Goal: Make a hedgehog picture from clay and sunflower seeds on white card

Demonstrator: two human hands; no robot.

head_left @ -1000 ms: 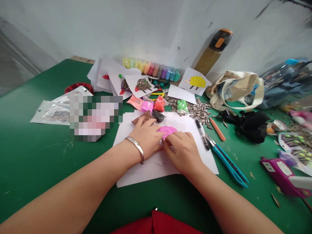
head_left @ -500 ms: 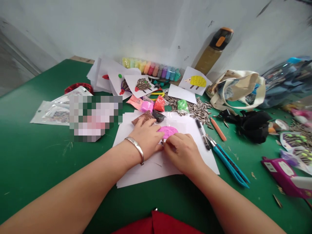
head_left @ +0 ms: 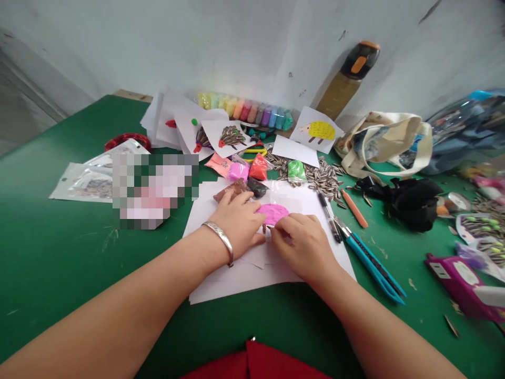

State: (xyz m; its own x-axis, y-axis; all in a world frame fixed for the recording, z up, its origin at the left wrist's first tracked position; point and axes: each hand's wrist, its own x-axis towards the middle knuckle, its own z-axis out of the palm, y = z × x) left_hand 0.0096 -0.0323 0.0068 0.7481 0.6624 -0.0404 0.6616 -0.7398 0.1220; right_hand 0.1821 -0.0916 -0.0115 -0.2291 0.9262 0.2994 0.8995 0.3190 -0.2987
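Note:
On white paper (head_left: 221, 287) lies a flat pink oval of modelling clay (head_left: 273, 213). My left hand (head_left: 239, 223) rests with fingers spread on the paper at the oval's left edge, a silver bangle at its wrist. Just below the oval, between my hands, is a small brown clay strip (head_left: 264, 229). My right hand (head_left: 303, 243) is closed in a pinch at the oval's lower right edge; what its fingertips hold is hidden. Bags of brown clay (head_left: 232, 190) and black clay (head_left: 257, 187) lie just beyond my left fingers.
Bagged pink (head_left: 238, 171), red (head_left: 259, 167) and green clay (head_left: 296, 170) lie beyond the paper, near loose sunflower seeds (head_left: 325, 179). Right are a pen (head_left: 329, 216), an orange clay tool (head_left: 355, 209) and a blue cutter (head_left: 373, 260). A yellow hedgehog picture (head_left: 321, 130) leans behind.
My right hand has shifted slightly right, away from my left thumb. More of the brown clay strip now shows between the hands. My left hand stays in place.

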